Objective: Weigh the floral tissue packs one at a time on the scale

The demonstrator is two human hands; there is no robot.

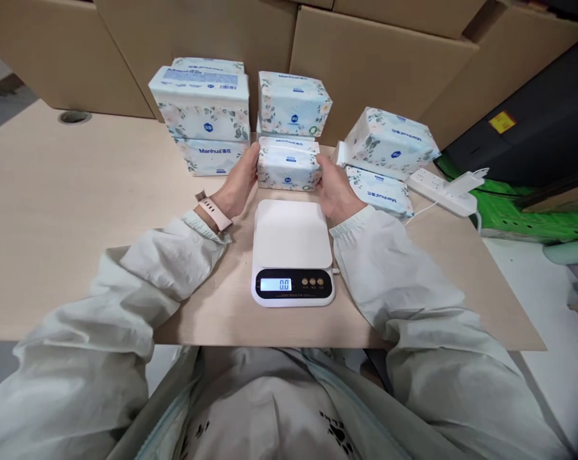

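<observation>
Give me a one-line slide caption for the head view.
Left hand and right hand hold a floral pack between them, just beyond a scale reading 0.0.

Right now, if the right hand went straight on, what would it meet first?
The right hand would likely meet the front middle tissue pack, which it seems to be touching; depth is hard to judge.

One soft pack [289, 167] observed: white and pale blue, with flowers, leaves and blue print on the face toward the person. Held level, long side crosswise, between left hand [243, 184] and right hand [335, 190]. From where I stand, contact beneath cannot be confirmed.
</observation>
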